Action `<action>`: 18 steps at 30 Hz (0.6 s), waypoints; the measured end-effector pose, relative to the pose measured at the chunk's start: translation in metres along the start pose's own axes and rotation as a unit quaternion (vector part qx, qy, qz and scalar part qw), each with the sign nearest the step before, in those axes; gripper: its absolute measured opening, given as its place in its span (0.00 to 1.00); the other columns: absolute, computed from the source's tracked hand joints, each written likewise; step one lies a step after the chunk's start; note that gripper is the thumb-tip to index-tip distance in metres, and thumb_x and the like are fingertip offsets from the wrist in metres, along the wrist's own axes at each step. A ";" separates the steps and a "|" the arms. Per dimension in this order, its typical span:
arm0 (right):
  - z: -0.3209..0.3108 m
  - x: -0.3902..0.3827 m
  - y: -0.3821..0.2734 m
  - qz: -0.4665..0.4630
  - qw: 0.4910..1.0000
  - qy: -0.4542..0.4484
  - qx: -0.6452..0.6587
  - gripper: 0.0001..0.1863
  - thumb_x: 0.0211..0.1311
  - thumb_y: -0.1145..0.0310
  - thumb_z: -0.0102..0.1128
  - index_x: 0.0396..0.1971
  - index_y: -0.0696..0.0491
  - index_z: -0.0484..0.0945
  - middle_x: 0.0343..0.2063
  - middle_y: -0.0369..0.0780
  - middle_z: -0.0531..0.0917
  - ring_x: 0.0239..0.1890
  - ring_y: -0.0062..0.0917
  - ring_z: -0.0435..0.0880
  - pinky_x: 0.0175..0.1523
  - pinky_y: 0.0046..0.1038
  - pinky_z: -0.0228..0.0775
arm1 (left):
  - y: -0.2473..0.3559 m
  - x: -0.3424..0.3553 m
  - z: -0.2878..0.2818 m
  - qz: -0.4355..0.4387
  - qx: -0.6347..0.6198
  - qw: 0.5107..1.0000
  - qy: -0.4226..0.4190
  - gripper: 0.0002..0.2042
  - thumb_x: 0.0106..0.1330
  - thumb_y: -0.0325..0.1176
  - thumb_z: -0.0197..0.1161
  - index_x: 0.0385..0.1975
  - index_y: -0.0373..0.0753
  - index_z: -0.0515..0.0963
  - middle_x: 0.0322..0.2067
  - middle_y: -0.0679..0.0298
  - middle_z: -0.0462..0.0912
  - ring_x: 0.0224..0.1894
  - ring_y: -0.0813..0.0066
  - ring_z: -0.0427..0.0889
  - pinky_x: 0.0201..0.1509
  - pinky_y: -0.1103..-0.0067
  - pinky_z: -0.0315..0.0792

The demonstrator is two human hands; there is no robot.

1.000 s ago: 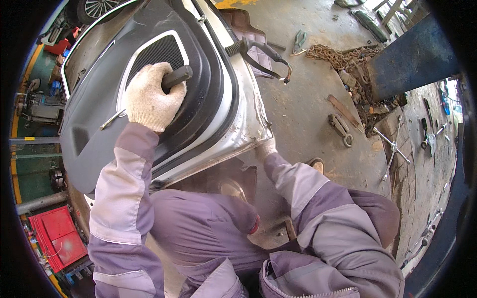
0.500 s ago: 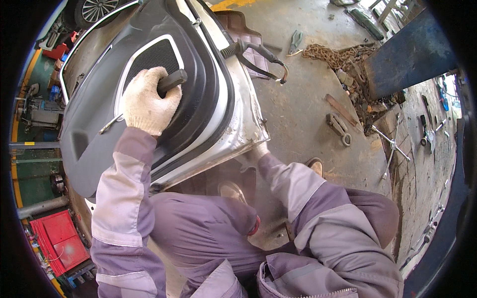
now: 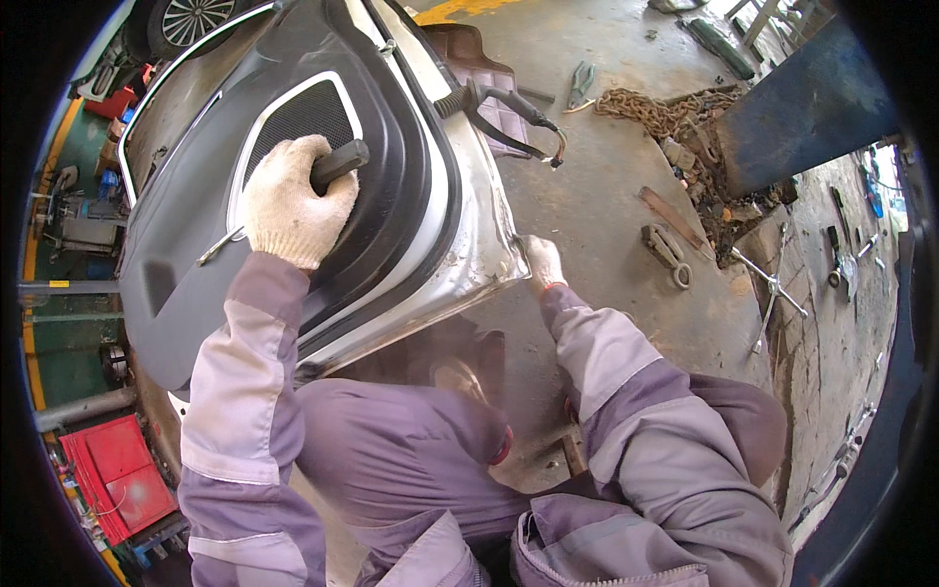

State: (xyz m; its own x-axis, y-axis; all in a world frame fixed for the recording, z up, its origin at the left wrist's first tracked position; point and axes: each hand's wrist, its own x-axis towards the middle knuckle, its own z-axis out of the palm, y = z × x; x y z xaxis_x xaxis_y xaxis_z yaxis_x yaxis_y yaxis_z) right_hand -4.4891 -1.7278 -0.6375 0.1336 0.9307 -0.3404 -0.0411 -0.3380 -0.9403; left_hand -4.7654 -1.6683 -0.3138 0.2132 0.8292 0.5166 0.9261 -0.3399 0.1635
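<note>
A detached car door [image 3: 430, 196] with a black inner trim panel and speaker grille [image 3: 293, 122] lies tilted across my lap. My left hand [image 3: 289, 205], in a white knit glove, grips the black handle of a tool [image 3: 337, 164] pressed against the trim. The right hand [image 3: 541, 264], also gloved, holds the door's lower metal corner near the concrete floor. Both sleeves are grey-purple work overalls.
On the concrete floor [image 3: 606, 196] lie pliers [image 3: 579, 83], a rusty chain pile [image 3: 665, 112], a clamp [image 3: 667, 252] and a cross wrench [image 3: 773, 284]. A blue post [image 3: 802, 108] stands at right. A red toolbox [image 3: 108, 474] sits at lower left, a car wheel [image 3: 191, 18] at top.
The door has shifted slightly, and my right hand has come out from under its edge to the lower corner. My left hand keeps its grip on the tool handle.
</note>
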 end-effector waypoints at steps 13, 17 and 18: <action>0.050 -0.047 -0.023 0.217 0.946 0.035 0.237 0.21 0.74 0.48 0.58 0.47 0.51 0.86 0.36 0.39 0.89 0.35 0.32 0.87 0.40 0.40 0.78 | 0.002 0.001 -0.003 -0.007 -0.007 1.000 -0.008 0.11 0.55 0.38 0.73 0.36 0.41 0.84 0.34 0.57 0.84 0.39 0.53 0.85 0.46 0.63 0.78; 0.004 -0.006 0.000 0.022 0.996 0.080 0.038 0.20 0.71 0.59 0.56 0.32 0.60 0.88 0.26 0.40 0.87 0.30 0.25 0.83 0.38 0.33 0.74 | 0.004 0.002 -0.002 -0.014 0.004 1.000 -0.018 0.12 0.55 0.38 0.73 0.35 0.41 0.84 0.34 0.57 0.84 0.40 0.52 0.85 0.46 0.64 0.78; 0.000 0.001 -0.006 0.049 0.992 0.086 0.074 0.20 0.70 0.60 0.54 0.31 0.62 0.87 0.25 0.40 0.87 0.30 0.25 0.83 0.39 0.33 0.73 | 0.002 0.001 -0.003 -0.016 0.005 1.000 -0.017 0.12 0.55 0.38 0.73 0.35 0.41 0.84 0.34 0.57 0.84 0.40 0.52 0.85 0.46 0.64 0.78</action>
State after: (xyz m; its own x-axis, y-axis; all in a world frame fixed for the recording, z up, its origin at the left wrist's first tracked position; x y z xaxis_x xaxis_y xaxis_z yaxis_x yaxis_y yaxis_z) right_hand -4.4886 -1.7247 -0.6323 0.2880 0.8527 -0.4358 -0.2061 -0.3893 -0.8978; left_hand -4.7643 -1.6701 -0.3102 0.1942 0.8539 0.4829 0.9355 -0.3093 0.1706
